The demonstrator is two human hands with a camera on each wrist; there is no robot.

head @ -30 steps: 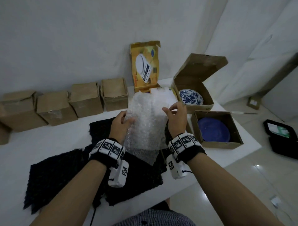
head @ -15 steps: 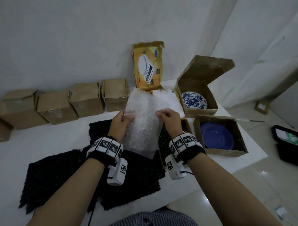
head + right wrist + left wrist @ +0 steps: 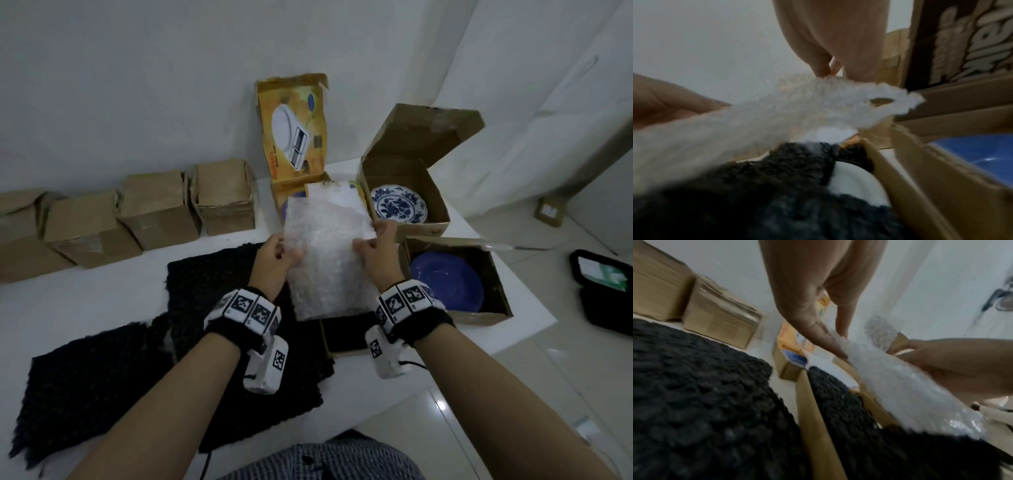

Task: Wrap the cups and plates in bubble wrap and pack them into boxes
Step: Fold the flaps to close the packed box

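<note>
Left hand: my left hand (image 3: pixel 274 262) pinches the left edge of the bubble wrap (image 3: pixel 329 260), thumb on the near face, fingers behind.
Right hand: my right hand (image 3: pixel 378 253) pinches the right edge the same way; the sheet hangs raised between both hands.
Bubble wrap: held over the black mat (image 3: pixel 205 325), above a small open box (image 3: pixel 346 337) at 6 o'clock of the sheet.
Blue plate: the blue plate (image 3: pixel 445 282) lies in an open box (image 3: pixel 493 310) at 3 o'clock of my right hand.
Patterned plate: the blue-and-white plate (image 3: pixel 399 204) sits in a lidded open box (image 3: pixel 438 212) at 1 o'clock.
Yellow box: a yellow carton (image 3: pixel 294 130) stands open at 12 o'clock.
Closed boxes: four brown boxes (image 3: pixel 154 212) line the wall at 10 o'clock.
Surface: all rest on a white table (image 3: pixel 85 298).
</note>
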